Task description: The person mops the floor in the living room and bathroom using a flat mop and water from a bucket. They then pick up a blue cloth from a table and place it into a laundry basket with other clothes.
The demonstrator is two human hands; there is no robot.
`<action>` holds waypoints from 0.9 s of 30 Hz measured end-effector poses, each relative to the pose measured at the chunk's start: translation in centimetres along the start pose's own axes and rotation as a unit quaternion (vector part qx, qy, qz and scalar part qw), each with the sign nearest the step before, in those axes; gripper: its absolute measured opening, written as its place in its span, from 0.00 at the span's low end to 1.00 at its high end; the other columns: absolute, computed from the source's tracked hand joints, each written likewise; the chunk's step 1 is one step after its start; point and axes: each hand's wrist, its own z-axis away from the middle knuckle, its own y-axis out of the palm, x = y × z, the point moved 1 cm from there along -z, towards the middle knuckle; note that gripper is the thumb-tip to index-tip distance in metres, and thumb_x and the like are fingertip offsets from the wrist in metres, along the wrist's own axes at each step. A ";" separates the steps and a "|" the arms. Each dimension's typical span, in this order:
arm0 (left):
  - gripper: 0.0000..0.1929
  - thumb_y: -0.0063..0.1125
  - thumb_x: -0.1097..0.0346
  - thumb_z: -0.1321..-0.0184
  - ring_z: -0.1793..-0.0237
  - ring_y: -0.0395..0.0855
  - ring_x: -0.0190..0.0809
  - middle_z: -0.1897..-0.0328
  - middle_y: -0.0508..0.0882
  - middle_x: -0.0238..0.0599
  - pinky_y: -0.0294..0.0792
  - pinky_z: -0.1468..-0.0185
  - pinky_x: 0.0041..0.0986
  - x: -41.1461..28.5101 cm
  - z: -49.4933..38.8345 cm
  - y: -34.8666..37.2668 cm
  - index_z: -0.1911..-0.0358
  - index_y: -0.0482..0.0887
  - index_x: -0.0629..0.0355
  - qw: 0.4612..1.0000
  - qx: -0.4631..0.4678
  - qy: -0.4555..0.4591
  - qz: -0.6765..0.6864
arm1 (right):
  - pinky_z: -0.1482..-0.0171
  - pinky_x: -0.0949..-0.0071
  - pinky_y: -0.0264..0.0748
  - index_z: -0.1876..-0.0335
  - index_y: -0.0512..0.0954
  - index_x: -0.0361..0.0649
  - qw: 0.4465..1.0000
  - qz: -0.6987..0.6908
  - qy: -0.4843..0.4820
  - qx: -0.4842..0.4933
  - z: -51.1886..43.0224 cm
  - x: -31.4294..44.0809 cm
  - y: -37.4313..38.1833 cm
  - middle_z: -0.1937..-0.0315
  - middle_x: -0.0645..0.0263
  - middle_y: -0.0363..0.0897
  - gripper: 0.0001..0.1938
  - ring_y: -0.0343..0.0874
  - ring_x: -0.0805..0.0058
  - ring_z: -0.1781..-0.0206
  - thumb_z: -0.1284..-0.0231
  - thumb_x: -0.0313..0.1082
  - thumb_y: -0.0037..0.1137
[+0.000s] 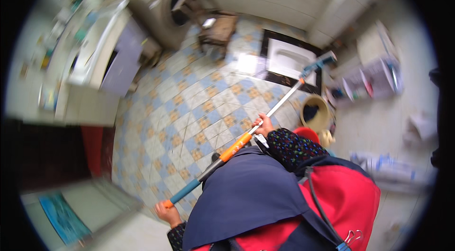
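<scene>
A long-handled cleaning tool with a silver pole [284,102], an orange sleeve and a teal grip runs diagonally before me. My left hand [168,212] is closed around the orange tip of its handle end. Farther up, my right hand [263,125] grips the silver pole just beyond the orange sleeve. The teal head [321,62] is raised near the right wall, overlapping the corner of the squat toilet [280,50] in view. Blur hides what kind of head it is, and I cannot tell whether it touches anything.
Patterned tiles [199,108] cover the floor. A wooden chair [222,28] and a front-loading washing machine [160,16] stand at the back. The sink cabinet [124,55] is on the left. A beige bucket [325,108], red basin [306,133] and lilac shelf [378,76] line the right.
</scene>
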 end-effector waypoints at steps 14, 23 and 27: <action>0.10 0.55 0.77 0.65 0.71 0.73 0.45 0.73 0.73 0.35 0.67 0.69 0.31 17.1 -19.5 -14.6 0.75 0.78 0.56 0.998 -0.032 -0.053 -0.009 | 0.77 0.67 0.70 0.67 0.68 0.39 0.740 0.636 0.218 0.017 -12.5 -24.6 17.8 0.76 0.60 0.73 0.09 0.71 0.66 0.79 0.42 0.36 0.40; 0.21 0.64 0.47 0.66 0.84 0.68 0.38 0.82 0.71 0.33 0.58 0.81 0.27 22.9 -24.1 -25.0 0.75 0.81 0.57 0.994 -0.093 0.058 -0.015 | 0.81 0.75 0.68 0.82 0.65 0.44 0.653 0.714 0.232 0.100 -8.8 -43.0 27.2 0.88 0.67 0.66 0.11 0.67 0.74 0.85 0.45 0.33 0.45; 0.12 0.65 0.58 0.59 0.88 0.63 0.38 0.89 0.66 0.33 0.54 0.83 0.26 26.2 -25.0 -26.0 0.82 0.80 0.59 0.985 -0.163 -0.013 -0.063 | 0.78 0.75 0.71 0.82 0.65 0.42 0.740 0.589 0.325 -0.013 -7.6 -52.5 30.9 0.87 0.67 0.65 0.11 0.69 0.73 0.83 0.46 0.32 0.50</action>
